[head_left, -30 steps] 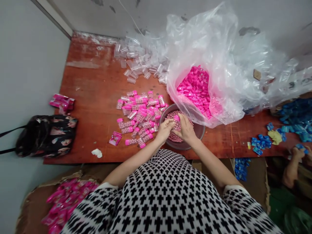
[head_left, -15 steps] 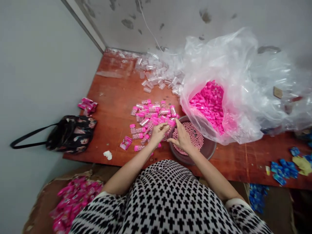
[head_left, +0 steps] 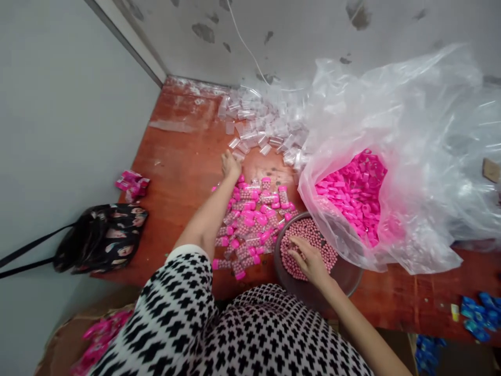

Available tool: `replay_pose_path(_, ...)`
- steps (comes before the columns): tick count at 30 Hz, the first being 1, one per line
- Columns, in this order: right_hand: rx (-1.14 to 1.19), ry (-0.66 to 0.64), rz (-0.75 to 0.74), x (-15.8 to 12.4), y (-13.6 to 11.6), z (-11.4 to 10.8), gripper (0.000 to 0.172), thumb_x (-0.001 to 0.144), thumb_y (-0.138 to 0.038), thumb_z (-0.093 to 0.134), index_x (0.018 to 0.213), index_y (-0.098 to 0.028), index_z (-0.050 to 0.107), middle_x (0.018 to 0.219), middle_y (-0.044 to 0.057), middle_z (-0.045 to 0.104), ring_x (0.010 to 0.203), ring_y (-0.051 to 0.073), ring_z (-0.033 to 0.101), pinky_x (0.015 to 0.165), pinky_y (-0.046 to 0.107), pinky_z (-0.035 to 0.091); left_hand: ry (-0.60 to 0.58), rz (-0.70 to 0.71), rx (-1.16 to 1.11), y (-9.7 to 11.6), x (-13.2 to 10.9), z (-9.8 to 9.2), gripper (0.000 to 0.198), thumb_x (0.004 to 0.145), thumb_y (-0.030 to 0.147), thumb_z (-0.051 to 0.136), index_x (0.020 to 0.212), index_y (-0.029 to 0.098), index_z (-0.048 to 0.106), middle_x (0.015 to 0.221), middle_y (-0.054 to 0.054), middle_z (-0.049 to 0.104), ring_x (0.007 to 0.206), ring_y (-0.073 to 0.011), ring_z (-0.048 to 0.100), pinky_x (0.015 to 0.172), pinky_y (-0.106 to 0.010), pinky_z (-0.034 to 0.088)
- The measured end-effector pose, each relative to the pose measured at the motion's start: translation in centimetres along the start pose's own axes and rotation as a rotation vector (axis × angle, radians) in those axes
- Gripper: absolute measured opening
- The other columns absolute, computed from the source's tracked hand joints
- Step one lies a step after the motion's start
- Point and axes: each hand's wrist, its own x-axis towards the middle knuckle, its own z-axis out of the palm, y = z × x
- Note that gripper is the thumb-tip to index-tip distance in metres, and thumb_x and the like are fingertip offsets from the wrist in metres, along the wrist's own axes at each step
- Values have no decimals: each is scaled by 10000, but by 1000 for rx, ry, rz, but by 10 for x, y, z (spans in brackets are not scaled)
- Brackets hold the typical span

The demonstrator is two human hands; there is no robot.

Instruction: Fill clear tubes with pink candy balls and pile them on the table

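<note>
My left hand point(head_left: 230, 165) is stretched forward to the near edge of a pile of clear empty tubes point(head_left: 270, 122); its fingers are closed at a tube, and what they pinch is too small to make out. My right hand point(head_left: 307, 256) hovers over the pink beads point(head_left: 326, 250) in a dark round basin point(head_left: 348, 282), fingers curled and apart. Between the hands lies a heap of bead-filled tubes with pink caps point(head_left: 250, 219). An open plastic bag point(head_left: 415, 156) holding pink caps point(head_left: 352, 193) leans over the basin's rim.
Pink packets point(head_left: 132, 184) and a black patterned handbag point(head_left: 109, 235) are at the table's left edge. Blue packets point(head_left: 479, 316) lie at the right. Below the table on the left, a cardboard box point(head_left: 58, 339) holds more pink packets.
My left hand has moved from the capped tubes forward to the clear tubes. My right hand has shifted from the basin's left rim to above the beads. The view has shifted too.
</note>
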Motion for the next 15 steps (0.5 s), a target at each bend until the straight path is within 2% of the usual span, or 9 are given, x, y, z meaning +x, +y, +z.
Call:
replay_pose_path(2,16,-17,10,1,3,0,349,894,-265,508,1241,-280,546,1114,83,670,1046,222,642,885,416,563,-16,-45,38,-3,15,11,374,786,228,595,1145,134,541,1247,-210,477,1083,-310,552,875,-397,414)
replay_pose_path(5,26,-45,36,3,8,1,333,903,-266,495,1232,-264,551,1103,86,674,1035,212,647,879,402,563,-23,-37,60,-12,24,19,140,789,217,573,909,151,598,1170,-168,513,1012,-279,574,856,-388,428)
replay_pose_path(7,18,-53,42,8,11,-1,329,907,-270,489,1230,-249,551,1106,90,672,1047,207,641,891,395,554,-21,4,56,-15,22,19,63,789,203,549,797,152,585,1097,-141,552,976,-250,572,860,-373,429)
replay_pose_path(9,-16,-17,46,15,11,-7,344,912,-272,481,1249,-230,536,1144,104,654,1093,207,614,934,399,527,-36,58,40,-14,10,12,60,775,189,542,733,154,567,1007,-101,593,963,-218,558,873,-340,424)
replay_pose_path(12,-127,52,53,30,7,-22,454,908,-293,487,1349,-195,437,1296,143,550,1241,235,497,1047,451,425,-118,188,-82,-1,-36,-8,89,745,166,528,659,162,549,812,-27,613,851,-160,558,814,-269,428)
replay_pose_path(13,-166,32,41,35,4,-27,520,898,-312,506,1388,-188,382,1358,151,490,1298,248,431,1080,471,381,-203,226,-148,5,-60,-16,104,717,163,543,613,162,535,711,-9,589,757,-147,550,747,-254,431)
replay_pose_path(15,-221,-44,-4,41,-1,-37,626,872,-350,551,1426,-181,312,1431,157,397,1356,265,338,1111,494,326,-457,258,-259,18,-116,-32,143,671,194,585,549,162,518,565,18,524,603,-125,500,618,-236,408)
